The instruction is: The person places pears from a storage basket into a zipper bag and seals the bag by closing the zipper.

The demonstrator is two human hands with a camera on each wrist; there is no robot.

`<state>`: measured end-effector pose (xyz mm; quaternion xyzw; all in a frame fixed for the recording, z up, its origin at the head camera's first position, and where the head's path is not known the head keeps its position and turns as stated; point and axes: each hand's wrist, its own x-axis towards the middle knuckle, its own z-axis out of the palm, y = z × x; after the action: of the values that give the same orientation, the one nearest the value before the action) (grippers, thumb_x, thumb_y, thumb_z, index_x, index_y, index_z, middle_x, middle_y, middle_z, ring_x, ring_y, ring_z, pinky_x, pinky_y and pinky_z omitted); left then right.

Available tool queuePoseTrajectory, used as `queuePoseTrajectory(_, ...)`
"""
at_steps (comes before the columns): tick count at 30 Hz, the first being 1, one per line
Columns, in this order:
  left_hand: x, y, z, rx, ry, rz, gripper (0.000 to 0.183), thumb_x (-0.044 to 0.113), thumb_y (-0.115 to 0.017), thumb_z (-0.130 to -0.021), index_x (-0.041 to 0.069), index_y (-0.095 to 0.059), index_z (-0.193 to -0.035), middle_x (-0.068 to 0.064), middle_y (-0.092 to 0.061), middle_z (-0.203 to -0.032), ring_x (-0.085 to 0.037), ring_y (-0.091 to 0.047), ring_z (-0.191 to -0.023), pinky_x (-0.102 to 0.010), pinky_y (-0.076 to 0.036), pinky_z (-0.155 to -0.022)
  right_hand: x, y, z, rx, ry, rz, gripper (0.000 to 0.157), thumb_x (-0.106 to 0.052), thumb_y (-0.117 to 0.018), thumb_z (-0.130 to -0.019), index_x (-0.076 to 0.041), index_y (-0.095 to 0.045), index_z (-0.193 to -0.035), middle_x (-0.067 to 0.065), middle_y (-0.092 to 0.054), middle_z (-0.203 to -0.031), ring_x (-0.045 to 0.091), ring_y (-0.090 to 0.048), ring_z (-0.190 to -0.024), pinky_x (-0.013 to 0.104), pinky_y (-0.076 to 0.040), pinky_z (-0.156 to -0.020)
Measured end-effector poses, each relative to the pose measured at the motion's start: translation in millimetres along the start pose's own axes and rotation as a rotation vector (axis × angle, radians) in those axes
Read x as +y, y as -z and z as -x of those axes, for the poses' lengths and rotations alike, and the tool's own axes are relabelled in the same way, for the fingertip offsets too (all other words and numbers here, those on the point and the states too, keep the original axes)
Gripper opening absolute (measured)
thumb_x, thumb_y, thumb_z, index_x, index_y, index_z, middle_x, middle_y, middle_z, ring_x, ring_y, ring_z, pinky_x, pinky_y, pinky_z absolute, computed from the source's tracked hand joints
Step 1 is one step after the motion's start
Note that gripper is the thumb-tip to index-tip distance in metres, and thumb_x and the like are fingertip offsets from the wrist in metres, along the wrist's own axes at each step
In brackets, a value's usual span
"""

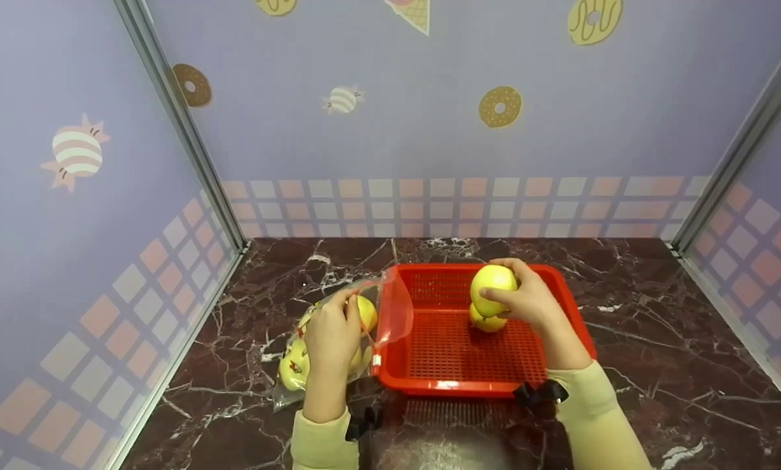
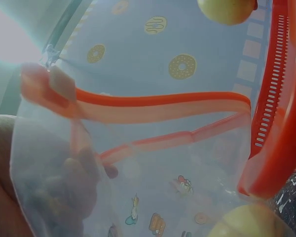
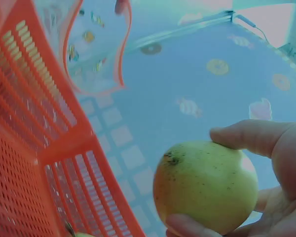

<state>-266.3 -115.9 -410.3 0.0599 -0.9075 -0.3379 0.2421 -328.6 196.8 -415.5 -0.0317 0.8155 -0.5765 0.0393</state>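
"Where are our hands?"
"Our right hand grips a fruit above the basket, toward its far right corner; our left hand pinches the bag by its left edge."
"Advice?"
"We should spread the bag wide."

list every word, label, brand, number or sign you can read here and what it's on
No word, label, brand or number can be read in any view.
Clear bag: small coloured printed pictures, no readable lettering; any finer print is too small or blurred to tell.
Back wall: doughnut, sweet and ice-cream pictures and a tile pattern, no text.
Red basket and the yellow fruit above it: no legible markings.
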Motion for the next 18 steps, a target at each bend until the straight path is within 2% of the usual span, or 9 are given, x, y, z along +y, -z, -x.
queuePoseTrajectory(7, 0.0, 0.5, -0.4, -0.005, 0.006, 0.012, 0.025, 0.020, -0.059, -0.101, 0.012, -0.077, -0.117, -0.021, -0.078, -0.102, -0.043, -0.074, -0.086, -0.057, -0.055, -0.067, -5.7, -21.0, 9.1, 0.019, 0.005, -0.194, 0.067, -0.012, -0.074, -0.092, -0.012, -0.044, -0.151, 0.025, -0.044, -0.147, 0.040, -0.063, -0.116, 0.050, -0.062, -0.084)
queuePoseTrajectory(14, 0.5, 1.7, 0.4, 0.002, -0.009, 0.008, 0.025, 0.020, -0.059, -0.101, 0.012, -0.076, -0.117, -0.021, -0.077, -0.105, -0.045, -0.074, -0.090, -0.059, -0.055, -0.068, -9.1, -41.3, 13.6, 0.073, 0.024, -0.297, 0.064, -0.010, -0.071, -0.093, -0.013, -0.045, -0.151, 0.022, -0.046, -0.147, 0.037, -0.059, -0.119, 0.037, -0.062, -0.076)
queuePoseTrajectory(18, 0.2, 0.9, 0.6, 0.008, -0.006, 0.011, 0.024, 0.021, -0.060, -0.101, 0.012, -0.077, -0.116, -0.021, -0.078, -0.104, -0.045, -0.074, -0.089, -0.059, -0.055, -0.069, -10.7, -54.6, 13.5, 0.080, 0.034, -0.371, 0.064, -0.005, -0.070, -0.092, -0.011, -0.045, -0.150, 0.021, -0.047, -0.146, 0.036, -0.060, -0.118, 0.038, -0.063, -0.077)
